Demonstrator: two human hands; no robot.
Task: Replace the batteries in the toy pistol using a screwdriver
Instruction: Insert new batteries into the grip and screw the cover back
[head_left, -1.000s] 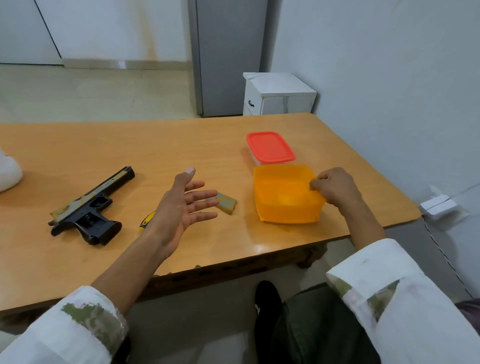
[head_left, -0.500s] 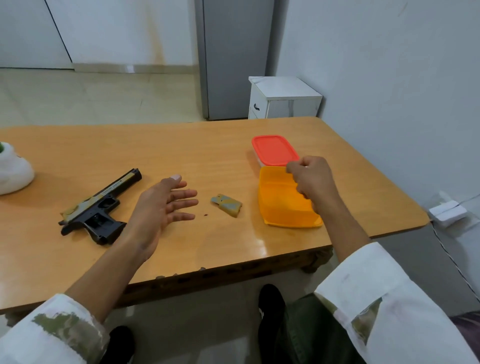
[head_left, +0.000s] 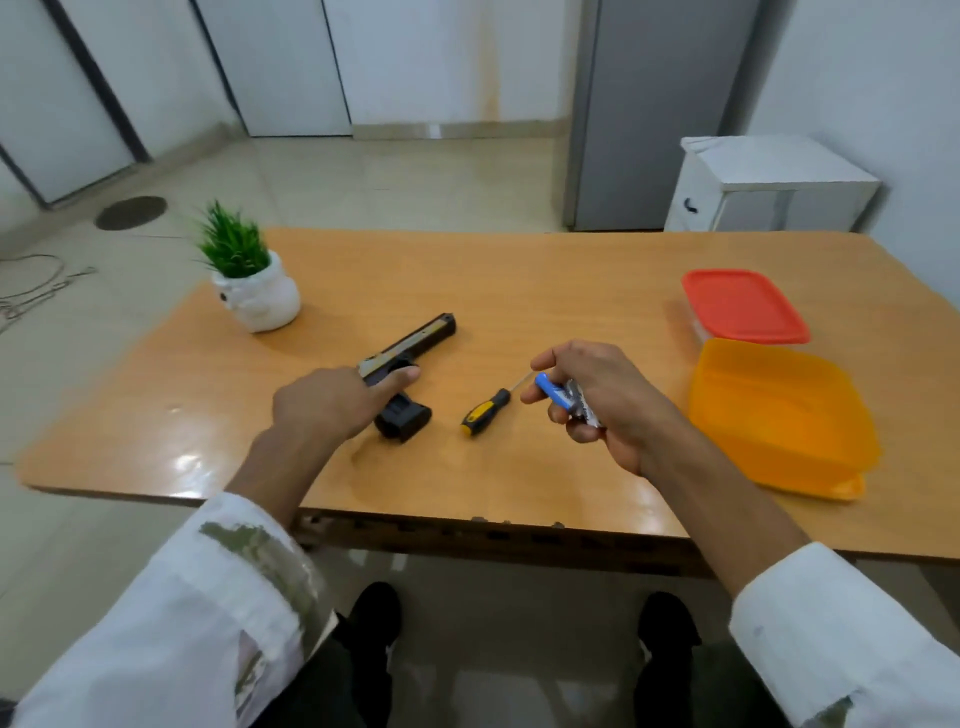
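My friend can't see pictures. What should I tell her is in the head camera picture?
A person holds batteries, one blue, in the right hand, while the left hand holds a toy pistol lying on a wooden table. A screwdriver lies between the hands, with an orange tub, a red-lidded box and a potted plant farther off.

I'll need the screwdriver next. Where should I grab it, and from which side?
Grip the screwdriver by its thick black-and-yellow handle, coming from above. It lies flat, handle nearest you, thin shaft pointing away toward the right hand.
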